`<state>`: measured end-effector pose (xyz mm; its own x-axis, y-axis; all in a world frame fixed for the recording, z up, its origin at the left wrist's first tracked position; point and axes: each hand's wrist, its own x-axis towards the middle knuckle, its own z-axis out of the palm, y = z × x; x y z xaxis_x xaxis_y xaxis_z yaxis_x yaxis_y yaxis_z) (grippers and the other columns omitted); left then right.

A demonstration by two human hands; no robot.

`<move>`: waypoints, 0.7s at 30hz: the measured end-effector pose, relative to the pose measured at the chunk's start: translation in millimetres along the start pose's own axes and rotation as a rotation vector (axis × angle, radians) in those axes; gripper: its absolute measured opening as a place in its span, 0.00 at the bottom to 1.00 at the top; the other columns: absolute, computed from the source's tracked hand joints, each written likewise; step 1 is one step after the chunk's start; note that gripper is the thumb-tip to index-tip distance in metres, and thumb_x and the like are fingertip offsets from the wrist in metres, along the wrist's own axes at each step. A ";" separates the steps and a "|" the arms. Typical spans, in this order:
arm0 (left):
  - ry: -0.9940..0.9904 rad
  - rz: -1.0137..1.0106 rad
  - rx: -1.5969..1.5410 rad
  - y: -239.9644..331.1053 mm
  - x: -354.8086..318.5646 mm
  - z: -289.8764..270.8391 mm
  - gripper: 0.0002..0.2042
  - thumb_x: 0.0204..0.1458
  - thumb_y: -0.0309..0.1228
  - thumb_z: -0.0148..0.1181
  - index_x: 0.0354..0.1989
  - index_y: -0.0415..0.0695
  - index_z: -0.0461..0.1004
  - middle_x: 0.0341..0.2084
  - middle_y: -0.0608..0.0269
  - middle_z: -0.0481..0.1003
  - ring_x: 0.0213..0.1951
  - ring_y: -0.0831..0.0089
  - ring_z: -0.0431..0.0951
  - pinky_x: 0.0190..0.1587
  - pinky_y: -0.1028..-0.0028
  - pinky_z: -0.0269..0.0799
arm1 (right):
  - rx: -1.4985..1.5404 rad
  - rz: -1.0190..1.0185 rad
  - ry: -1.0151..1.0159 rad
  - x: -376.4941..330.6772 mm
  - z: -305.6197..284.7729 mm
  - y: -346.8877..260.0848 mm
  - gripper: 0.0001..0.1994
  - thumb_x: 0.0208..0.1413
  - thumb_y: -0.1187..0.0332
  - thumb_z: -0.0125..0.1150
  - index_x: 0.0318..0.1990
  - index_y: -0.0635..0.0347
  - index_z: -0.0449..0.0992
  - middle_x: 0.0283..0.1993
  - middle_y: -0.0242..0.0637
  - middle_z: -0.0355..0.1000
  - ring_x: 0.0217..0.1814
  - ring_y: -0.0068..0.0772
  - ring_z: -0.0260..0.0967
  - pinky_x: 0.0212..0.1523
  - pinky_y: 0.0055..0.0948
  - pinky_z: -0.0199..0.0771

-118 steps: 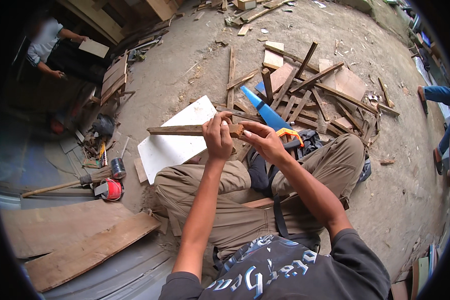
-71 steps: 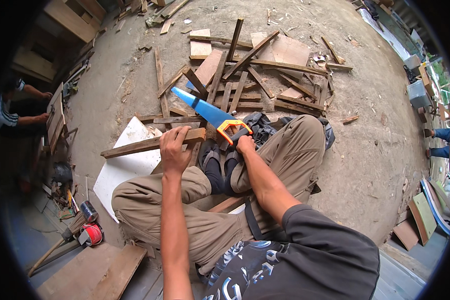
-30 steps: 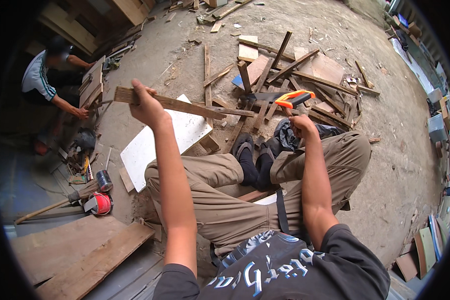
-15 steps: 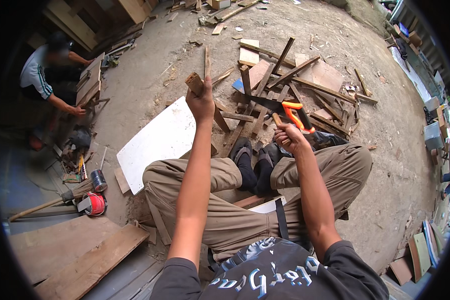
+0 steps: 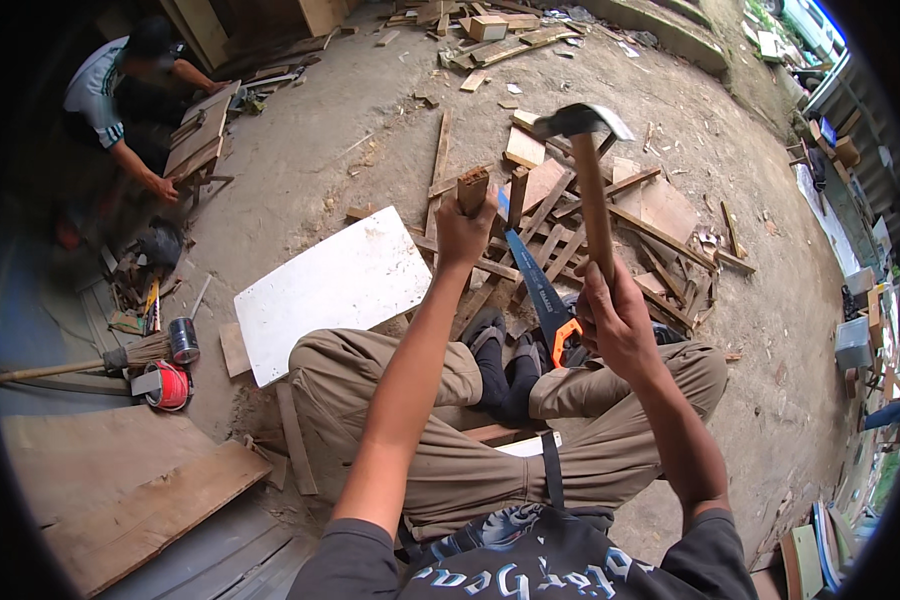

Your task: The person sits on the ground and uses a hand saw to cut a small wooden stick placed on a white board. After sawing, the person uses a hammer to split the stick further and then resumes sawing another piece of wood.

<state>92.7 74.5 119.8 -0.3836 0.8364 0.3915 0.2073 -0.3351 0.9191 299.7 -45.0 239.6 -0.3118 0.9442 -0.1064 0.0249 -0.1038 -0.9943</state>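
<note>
My left hand (image 5: pixel 466 238) is closed round a short dark wooden stick (image 5: pixel 473 190), its rough end pointing up and away from me. In my right hand (image 5: pixel 618 318) is a hammer (image 5: pixel 592 190), gripped low on its wooden handle, with the dark metal head raised to the right of the stick and apart from it. Between the two hands a handsaw (image 5: pixel 536 280) with a blue blade and orange handle leans by my feet, its handle near my right knee. A pile of wooden sticks (image 5: pixel 560 240) lies beyond my feet.
A white board (image 5: pixel 320 290) lies left of my knees. Further left are a brush (image 5: pixel 140 352), a can (image 5: pixel 183 340) and a red-and-white round container (image 5: pixel 169 385). Planks (image 5: pixel 160 510) lie at lower left. Another person (image 5: pixel 120 110) bends over boards at upper left.
My right hand has swung the hammer up, so its head now shows. My left hand has moved right with the stick. The saw sits lower, its handle closer to my knee.
</note>
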 end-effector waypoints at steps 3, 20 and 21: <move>-0.009 0.028 0.002 2.8 -0.8 1.5 0.11 0.52 0.34 0.64 0.28 0.37 0.74 0.16 0.67 0.72 0.21 0.81 0.69 0.25 0.74 0.66 | -0.553 0.011 -0.063 10.1 -14.3 -35.1 0.17 0.69 0.54 0.47 0.44 0.62 0.69 0.23 0.27 0.60 0.23 0.18 0.58 0.23 0.25 0.59; 0.008 0.046 0.027 -5.9 0.3 -2.6 0.17 0.53 0.39 0.65 0.20 0.38 0.74 0.12 0.71 0.69 0.20 0.84 0.66 0.23 0.73 0.63 | -0.561 -0.323 -0.013 7.4 -21.3 -96.6 0.20 0.69 0.52 0.46 0.36 0.63 0.71 0.22 0.25 0.61 0.22 0.17 0.58 0.22 0.26 0.59; -0.025 -0.001 0.021 -8.5 -1.2 -4.7 0.16 0.52 0.38 0.65 0.21 0.38 0.74 0.13 0.72 0.70 0.20 0.85 0.66 0.23 0.73 0.63 | -0.463 -0.294 0.057 2.6 -11.9 -115.8 0.20 0.69 0.53 0.46 0.35 0.62 0.70 0.20 0.21 0.60 0.21 0.11 0.55 0.19 0.19 0.55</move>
<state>87.2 74.4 111.7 -0.3614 0.8473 0.3892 0.2262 -0.3253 0.9182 307.4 -26.8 354.3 -0.3167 0.9296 0.1885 0.3643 0.3027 -0.8807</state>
